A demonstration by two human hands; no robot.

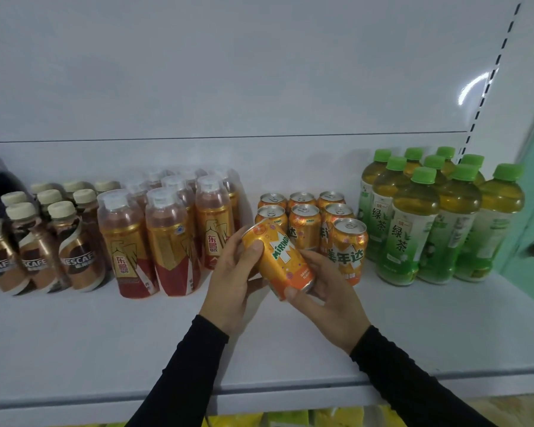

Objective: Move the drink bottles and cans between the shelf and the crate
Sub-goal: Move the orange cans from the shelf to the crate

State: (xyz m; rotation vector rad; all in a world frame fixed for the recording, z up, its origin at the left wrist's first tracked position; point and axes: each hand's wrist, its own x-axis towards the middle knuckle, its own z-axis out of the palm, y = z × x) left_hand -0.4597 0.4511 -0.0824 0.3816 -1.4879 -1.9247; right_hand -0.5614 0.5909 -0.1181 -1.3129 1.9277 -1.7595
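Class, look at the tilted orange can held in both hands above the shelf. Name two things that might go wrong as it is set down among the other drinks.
1. The orange can is tilted in the left hand and right hand; set down aslant, it may topple.
2. The standing cans are packed close behind it; a nudge could knock the front can over.

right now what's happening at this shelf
A person holds one orange Mirinda can, tilted, in both hands: left hand near its top, right hand round its base. It is just in front of the other orange cans standing on the white shelf, between the gold-and-red bottles and the green tea bottles.
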